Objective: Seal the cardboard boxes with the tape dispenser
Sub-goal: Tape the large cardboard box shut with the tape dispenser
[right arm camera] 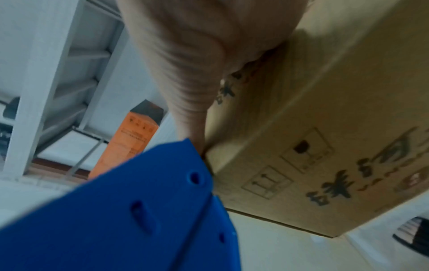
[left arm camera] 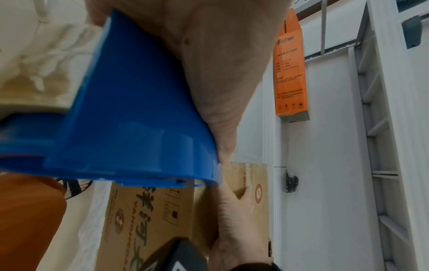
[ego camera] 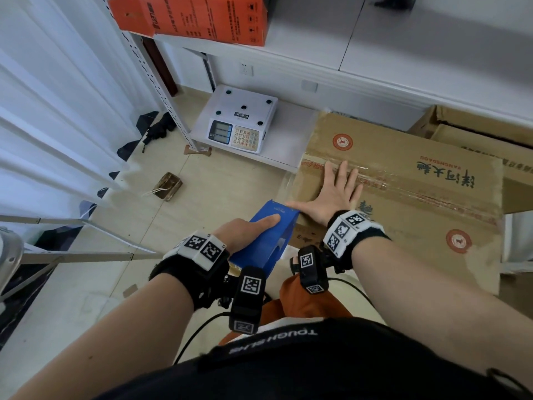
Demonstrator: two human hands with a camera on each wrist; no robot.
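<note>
- Centrally, the cardboard box [ego camera: 403, 197] lies on the floor to the right of the view, its top seam covered by a strip of clear tape [ego camera: 418, 187] running lengthwise; printed characters and two red round marks show on the top face.
- Right hand [ego camera: 334, 194]: laid flat, palm down, on the near left end of the box top; fingers straight and spread, their tips reaching the taped seam, the thumb stretched out along the box's left edge.
- Left hand [ego camera: 245, 230]: wrapped around the blue tape dispenser [ego camera: 268, 235], index finger extended along the upper face, the remaining fingers hidden beneath the body.
- Tape dispenser: held against the left end of the box, just beside the right thumb; in the right wrist view its blue side plate meets the box corner. Whether tape is being drawn down the end face cannot be told.
- Both wrists carry black bands with white coded marker blocks.
- Second cardboard box [ego camera: 476, 131]: open, behind the first, against the white wall.
- White electronic scale [ego camera: 239, 122]: on a low white shelf beyond the dispenser.
- Orange carton [ego camera: 190, 15]: on the upper shelf of the rack.
- Small brown item [ego camera: 168, 186]: on the tiled floor to the left, well apart from the hands.
</note>
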